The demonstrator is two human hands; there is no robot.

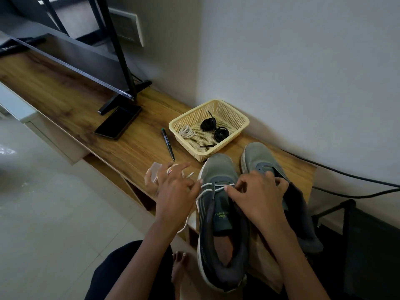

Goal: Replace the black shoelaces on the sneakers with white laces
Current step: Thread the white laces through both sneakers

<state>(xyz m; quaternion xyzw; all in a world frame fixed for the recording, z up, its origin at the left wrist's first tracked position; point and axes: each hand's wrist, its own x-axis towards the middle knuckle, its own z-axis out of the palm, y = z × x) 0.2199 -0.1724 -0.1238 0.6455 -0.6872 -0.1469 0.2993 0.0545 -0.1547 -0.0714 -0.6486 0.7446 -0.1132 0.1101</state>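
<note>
Pinching the white lace [219, 187] at the far eyelets of the left sneaker [218, 167] with the right hand [257, 193], left hand [173, 187] splayed, thumb touching it. Could easily end up uneven, or yanked back out, if tugged too hard leftward.

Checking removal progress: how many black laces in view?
2 black laces, both coiled in the basket: one at its middle, one nearer its right wall. Right hand hides part of the right sneaker.
</note>
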